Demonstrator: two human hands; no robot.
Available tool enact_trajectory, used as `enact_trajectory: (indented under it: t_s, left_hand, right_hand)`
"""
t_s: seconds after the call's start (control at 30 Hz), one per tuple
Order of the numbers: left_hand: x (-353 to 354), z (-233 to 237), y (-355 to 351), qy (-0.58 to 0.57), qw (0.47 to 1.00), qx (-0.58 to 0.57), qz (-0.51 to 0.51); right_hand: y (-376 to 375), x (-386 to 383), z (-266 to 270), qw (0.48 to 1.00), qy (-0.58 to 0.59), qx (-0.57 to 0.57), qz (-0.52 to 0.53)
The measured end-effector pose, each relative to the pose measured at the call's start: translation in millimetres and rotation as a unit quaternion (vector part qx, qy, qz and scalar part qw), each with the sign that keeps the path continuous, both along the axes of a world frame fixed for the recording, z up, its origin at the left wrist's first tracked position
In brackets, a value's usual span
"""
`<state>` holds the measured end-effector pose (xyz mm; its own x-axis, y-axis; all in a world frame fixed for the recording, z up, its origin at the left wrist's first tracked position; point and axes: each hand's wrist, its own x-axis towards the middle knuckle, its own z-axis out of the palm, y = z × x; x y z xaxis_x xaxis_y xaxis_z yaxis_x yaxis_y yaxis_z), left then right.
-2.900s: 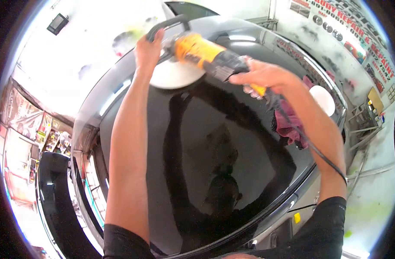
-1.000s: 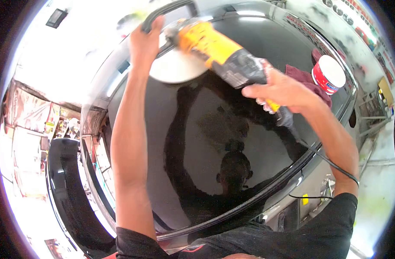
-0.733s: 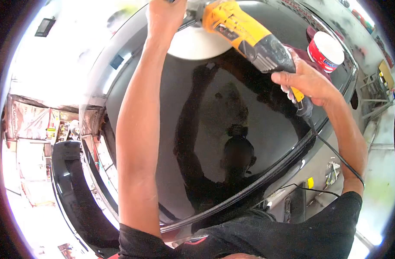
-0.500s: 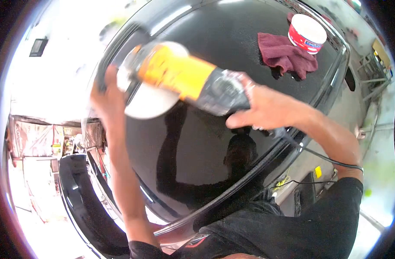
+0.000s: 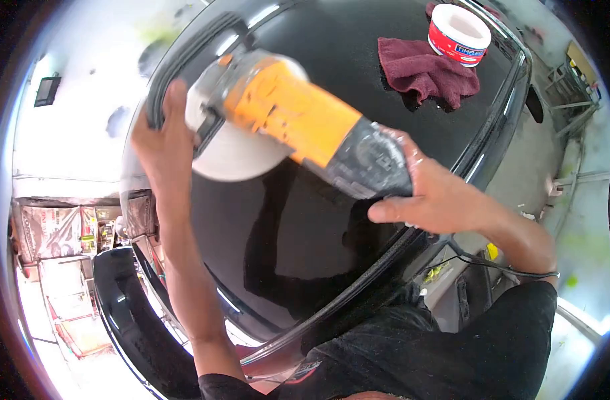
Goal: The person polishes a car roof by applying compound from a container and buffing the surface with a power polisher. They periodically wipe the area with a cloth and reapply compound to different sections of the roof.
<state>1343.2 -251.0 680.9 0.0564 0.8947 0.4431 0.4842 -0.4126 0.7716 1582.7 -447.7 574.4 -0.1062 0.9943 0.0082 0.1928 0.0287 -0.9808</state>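
An orange and black power polisher [image 5: 295, 113] lies slantwise over a glossy black car panel [image 5: 305, 227]. Its round white pad [image 5: 235, 157] rests on the panel. My right hand [image 5: 431, 187] is wrapped round the dark rear end of the tool, thumb on the near side. At the tool's head, my left hand [image 5: 165, 137] is closed round the black side handle [image 5: 209, 133]. White residue marks the tool's rear and my right fingers.
A red and white tub [image 5: 459, 37] stands on the panel at the upper right, on a maroon cloth [image 5: 428, 73]. A black cable [image 5: 498, 267] runs by my right forearm. Another black curved part [image 5: 135, 320] is at lower left.
The polisher and my right hand have shifted slightly right and down in view. The tub and cloth appear a little further left and up. Both hands keep their hold.
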Motion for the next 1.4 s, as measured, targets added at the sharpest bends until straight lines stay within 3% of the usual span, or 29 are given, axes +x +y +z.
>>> enact_trajectory:
  t_s: [0.1,0.2,0.27,0.33,0.4,0.5,0.57,0.7,0.83,0.93,1.03,1.1,1.13,1.2,1.23,1.37,1.4]
  left_hand:
    - [23.6,-1.2,22.2,0.0,0.998,-0.021,-0.056]
    - [26.3,-6.5,26.1,-0.021,0.995,-0.02,-0.1]
    - [15.4,-5.5,10.1,-0.028,0.998,-0.029,-0.047]
    - [-14.2,-9.0,-7.8,-0.02,0.999,-0.04,0.003]
    - [-54.5,-23.5,-19.9,-0.107,0.994,-0.005,-0.003]
    - [-125.1,-34.4,-57.9,-0.137,0.989,-0.01,0.053]
    - [-159.9,-35.0,-92.5,-0.149,0.983,-0.001,0.108]
    - [-210.5,-33.8,-156.5,-0.114,0.984,0.009,0.14]
    - [-206.7,-26.0,-176.7,-0.047,0.991,0.014,0.123]
    - [-168.7,-16.6,-163.0,-0.031,0.995,0.001,0.095]
    - [-118.3,-6.0,-134.7,-0.013,0.998,-0.029,0.052]
    - [-73.1,-7.1,-108.9,0.005,1.0,-0.008,0.015]
    - [-53.5,-10.6,-93.6,0.003,1.0,0.008,-0.008]
    - [-8.7,-4.0,-77.8,-0.06,0.994,-0.054,-0.074]
    - [8.9,-3.4,-64.0,-0.042,0.994,-0.028,-0.097]
    - [38.1,-3.3,-38.6,-0.026,0.985,0.019,-0.17]
    - [32.0,-1.9,-42.7,-0.021,0.989,0.007,-0.149]
  right_hand:
    - [-4.3,10.7,19.6,0.998,-0.006,-0.057,-0.041]
    - [-7.9,11.5,15.4,0.998,-0.019,-0.028,-0.059]
    - [-8.1,5.4,-1.7,0.998,0.027,0.036,-0.039]
    - [-12.6,-5.0,6.3,1.0,-0.016,0.012,-0.008]
    - [-13.4,-21.7,13.9,0.998,-0.052,0.0,0.033]
    - [-11.7,-54.1,11.0,0.991,-0.08,0.028,0.106]
    - [-11.9,-76.9,21.8,0.981,-0.093,-0.038,0.167]
    - [-14.8,-105.9,18.2,0.958,-0.073,-0.076,0.267]
    - [-33.0,-101.9,19.7,0.944,-0.068,-0.137,0.293]
    - [-62.3,-84.7,4.9,0.973,-0.004,-0.066,0.222]
    - [-83.9,-55.0,9.3,0.981,-0.032,-0.122,0.147]
    - [-95.7,-39.3,2.4,0.995,-0.046,-0.062,0.07]
    - [-98.8,-33.2,9.0,0.995,-0.042,-0.085,0.019]
    - [-98.9,-19.0,-0.2,0.998,-0.029,-0.023,-0.047]
    - [-98.0,-18.2,-1.8,0.994,0.061,-0.037,-0.083]
    - [-93.8,-10.2,18.4,0.987,0.001,-0.097,-0.126]
    - [-93.6,-10.1,22.3,0.986,-0.014,-0.102,-0.127]
